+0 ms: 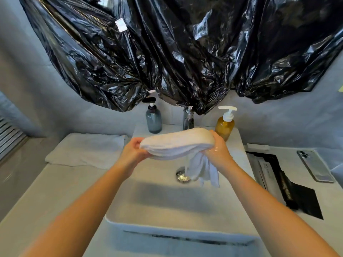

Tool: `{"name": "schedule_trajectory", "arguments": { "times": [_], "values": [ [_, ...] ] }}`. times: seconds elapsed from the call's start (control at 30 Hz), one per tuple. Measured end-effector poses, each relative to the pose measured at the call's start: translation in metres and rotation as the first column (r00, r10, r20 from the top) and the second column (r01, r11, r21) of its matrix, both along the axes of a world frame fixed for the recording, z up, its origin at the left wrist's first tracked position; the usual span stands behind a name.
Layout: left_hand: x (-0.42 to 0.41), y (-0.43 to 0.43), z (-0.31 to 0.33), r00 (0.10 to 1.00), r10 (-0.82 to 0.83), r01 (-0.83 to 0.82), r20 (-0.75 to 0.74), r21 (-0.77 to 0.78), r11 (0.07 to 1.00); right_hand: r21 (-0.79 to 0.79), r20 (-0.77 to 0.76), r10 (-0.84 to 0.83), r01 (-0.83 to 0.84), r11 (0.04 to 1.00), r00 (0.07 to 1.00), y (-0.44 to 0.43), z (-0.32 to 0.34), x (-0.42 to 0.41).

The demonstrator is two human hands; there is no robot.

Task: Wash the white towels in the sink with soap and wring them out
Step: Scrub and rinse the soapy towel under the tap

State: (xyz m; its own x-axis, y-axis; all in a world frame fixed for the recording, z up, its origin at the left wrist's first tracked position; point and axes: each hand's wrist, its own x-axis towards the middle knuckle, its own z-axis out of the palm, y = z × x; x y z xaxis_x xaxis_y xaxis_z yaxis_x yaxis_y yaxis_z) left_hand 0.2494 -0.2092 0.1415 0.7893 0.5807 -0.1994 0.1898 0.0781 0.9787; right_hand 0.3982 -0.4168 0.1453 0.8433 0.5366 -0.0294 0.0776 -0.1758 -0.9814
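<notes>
Wringing looks under way: the left hand [132, 152] and right hand [217, 148] each clamp an end of the bunched white towel [176, 143] above the sink [167, 210], and next they likely need opposing twists.

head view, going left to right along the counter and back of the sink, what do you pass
flat white towel → blue-grey pump bottle → faucet → amber pump bottle → black tray → phone
</notes>
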Motion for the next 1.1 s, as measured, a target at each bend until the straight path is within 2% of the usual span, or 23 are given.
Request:
{"name": "schedule_trajectory", "arguments": {
  "times": [0.07, 0.1, 0.17, 0.23, 0.33, 0.43, 0.53, 0.6, 0.67, 0.73, 0.8, 0.9, 0.97, 1.1],
  "values": [
    [-0.004, -0.005, -0.015, 0.981, -0.100, 0.134, -0.164, 0.213, 0.968, 0.023, 0.011, 0.052, -0.053, 0.998, 0.999, 0.005, 0.011, -0.008],
    [-0.003, -0.010, -0.017, 0.959, -0.179, 0.242, -0.218, 0.309, 0.920, 0.001, 0.033, 0.095, -0.095, 0.996, 0.995, 0.009, 0.016, -0.011],
    [0.006, -0.026, -0.011, 0.906, -0.380, 0.424, -0.187, 0.432, 0.796, -0.124, 0.123, 0.200, -0.185, 0.975, 0.972, 0.015, 0.024, -0.014],
    [0.020, -0.045, -0.005, 0.882, -0.464, 0.447, -0.086, 0.467, 0.763, -0.273, 0.169, 0.291, -0.239, 0.932, 0.942, 0.018, 0.035, -0.016],
    [0.037, -0.061, -0.005, 0.930, -0.363, 0.320, 0.054, 0.364, 0.875, -0.280, 0.008, 0.335, -0.319, 0.905, 0.942, 0.011, 0.045, -0.013],
    [0.048, -0.070, -0.015, 0.968, -0.192, 0.184, 0.161, 0.065, 0.981, -0.144, -0.111, 0.262, -0.276, 0.950, 0.959, -0.002, 0.032, -0.010],
    [0.053, -0.079, -0.030, 0.984, -0.011, 0.052, 0.179, -0.226, 0.973, -0.124, -0.177, 0.221, -0.245, 0.962, 0.959, -0.013, 0.004, -0.015],
    [0.056, -0.080, -0.046, 0.990, 0.065, -0.024, 0.121, -0.316, 0.948, -0.092, -0.261, 0.243, -0.275, 0.957, 0.934, -0.014, -0.021, -0.024],
    [0.057, -0.082, -0.062, 0.995, 0.075, -0.054, 0.060, -0.297, 0.953, -0.061, -0.294, 0.167, -0.193, 0.979, 0.941, -0.009, -0.047, -0.031],
    [0.056, -0.081, -0.079, 0.999, 0.017, -0.008, 0.048, -0.189, 0.982, -0.033, -0.328, 0.048, -0.062, 0.998, 0.943, 0.000, -0.074, -0.035],
    [0.055, -0.079, -0.098, 0.997, -0.073, 0.075, 0.032, -0.093, 0.993, 0.013, -0.414, -0.011, 0.019, 1.000, 0.910, 0.011, -0.097, -0.038],
    [0.061, -0.080, -0.113, 0.995, -0.094, 0.095, 0.016, -0.073, 0.993, 0.075, -0.562, -0.047, 0.107, 0.991, 0.826, 0.030, -0.123, -0.036],
    [0.070, -0.082, -0.117, 1.000, -0.024, 0.024, 0.003, -0.002, 1.000, 0.030, -0.531, -0.101, 0.138, 0.990, 0.841, 0.044, -0.133, -0.035],
    [0.088, -0.081, -0.130, 0.997, 0.074, -0.074, 0.012, 0.027, 0.997, -0.062, -0.308, -0.121, 0.107, 0.992, 0.944, 0.052, -0.147, -0.030]
  ]
}}
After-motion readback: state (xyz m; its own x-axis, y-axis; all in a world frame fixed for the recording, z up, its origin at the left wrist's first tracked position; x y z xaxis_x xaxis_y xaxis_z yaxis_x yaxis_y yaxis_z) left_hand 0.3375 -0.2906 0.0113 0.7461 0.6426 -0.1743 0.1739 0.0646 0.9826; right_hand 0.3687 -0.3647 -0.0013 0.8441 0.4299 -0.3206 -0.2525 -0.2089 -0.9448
